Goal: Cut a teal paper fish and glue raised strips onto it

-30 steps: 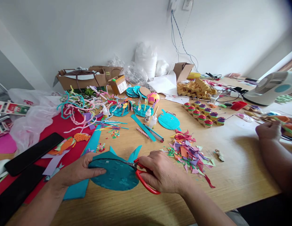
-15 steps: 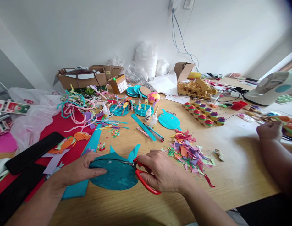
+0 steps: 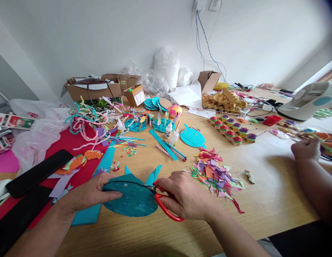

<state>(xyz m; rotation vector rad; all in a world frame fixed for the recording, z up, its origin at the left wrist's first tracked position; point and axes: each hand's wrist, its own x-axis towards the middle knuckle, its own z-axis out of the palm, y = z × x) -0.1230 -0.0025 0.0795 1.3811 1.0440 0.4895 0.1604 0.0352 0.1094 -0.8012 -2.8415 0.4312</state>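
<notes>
My left hand point(image 3: 108, 189) pinches the left edge of a round teal piece point(image 3: 130, 201), thumb on top and fingers behind. Teal paper point(image 3: 153, 175) sticks up past its far edge in pointed offcuts. My right hand point(image 3: 179, 194) is closed round the red handles of a pair of scissors point(image 3: 166, 208). The blades lie at the far right edge of the round piece, against the teal paper; much of them is hidden. Beneath my left wrist lies a teal paper strip point(image 3: 88, 215).
A heap of coloured paper scraps point(image 3: 212, 171) lies right of my hands. Further off stand glue bottles point(image 3: 174, 137), another teal disc point(image 3: 192, 136) and painted egg-carton cups point(image 3: 232, 130). Black phones point(image 3: 39, 171) lie left. Another person's hand point(image 3: 306, 150) is at the right.
The scissor blades look more closed than before. The upright teal offcut leans slightly further right, and the round piece has shifted a little to the right.
</notes>
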